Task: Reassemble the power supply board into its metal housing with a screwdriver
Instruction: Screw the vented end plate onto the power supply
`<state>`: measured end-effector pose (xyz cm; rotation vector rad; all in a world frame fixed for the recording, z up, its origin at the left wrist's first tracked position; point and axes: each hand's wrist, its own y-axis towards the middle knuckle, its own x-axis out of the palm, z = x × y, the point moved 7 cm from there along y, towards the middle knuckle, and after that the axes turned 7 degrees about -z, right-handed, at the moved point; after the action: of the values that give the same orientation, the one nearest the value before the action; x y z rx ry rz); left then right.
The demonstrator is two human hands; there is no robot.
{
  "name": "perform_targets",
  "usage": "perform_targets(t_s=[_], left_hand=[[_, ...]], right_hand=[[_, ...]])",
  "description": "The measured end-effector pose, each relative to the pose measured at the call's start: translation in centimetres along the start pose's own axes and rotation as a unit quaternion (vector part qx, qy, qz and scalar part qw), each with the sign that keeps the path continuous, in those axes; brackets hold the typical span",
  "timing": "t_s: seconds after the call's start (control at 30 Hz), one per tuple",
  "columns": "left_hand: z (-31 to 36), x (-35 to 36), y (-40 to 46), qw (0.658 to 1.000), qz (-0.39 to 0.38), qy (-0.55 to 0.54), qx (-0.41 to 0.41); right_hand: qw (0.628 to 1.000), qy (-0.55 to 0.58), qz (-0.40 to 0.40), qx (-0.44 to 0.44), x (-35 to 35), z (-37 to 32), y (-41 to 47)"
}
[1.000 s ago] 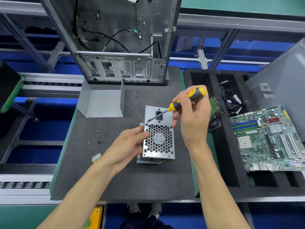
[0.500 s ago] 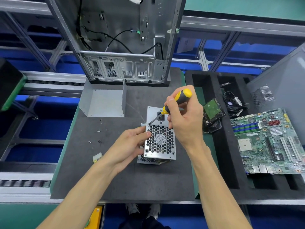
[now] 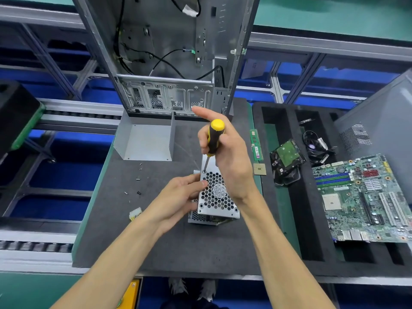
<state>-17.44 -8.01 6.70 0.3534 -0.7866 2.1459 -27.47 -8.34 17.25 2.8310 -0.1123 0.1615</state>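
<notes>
Right hand [image 3: 225, 152] is gripping the screwdriver [image 3: 213, 139] upright, tip on the power supply housing [image 3: 217, 197]; left hand [image 3: 178, 197] is clasping its side

light: bright, even, overhead | shadows: soft, short under the hands [image 3: 225, 152] on the dark grey foam desk [image 3: 169, 246] | glare: mild sheen on the perforated silver metal housing [image 3: 217, 197] | blur: slight at raised fingertip | distortion: wide-angle bowing at edges
</notes>
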Motion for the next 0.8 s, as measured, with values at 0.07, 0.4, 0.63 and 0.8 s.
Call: perform_targets(t_s=[0.07,0.4,0.63,0.8], left_hand=[[0.0,0.1,0.0,1.0,-0.001,0.001,0.0],[0.1,-0.1,-0.3,1.0,-0.004,0.001,-0.003],[0.0,-0.3,-0.4,1.0,-0.001,0.002,-0.004],[0.0,-0.4,-0.3,1.0,-0.005,0.004,-0.004]], right_hand=[[1.0,0.002,0.023,0.0,-0.1,-0.2,-0.1],[0.999,-0.007,0.049,-0.004,0.3,-0.9,-0.2],[0.998,-0.018,0.065,-0.007,0.2,-1.2,0.3],[0.999,-0.031,0.012,0.017,0.8,-0.7,0.8]])
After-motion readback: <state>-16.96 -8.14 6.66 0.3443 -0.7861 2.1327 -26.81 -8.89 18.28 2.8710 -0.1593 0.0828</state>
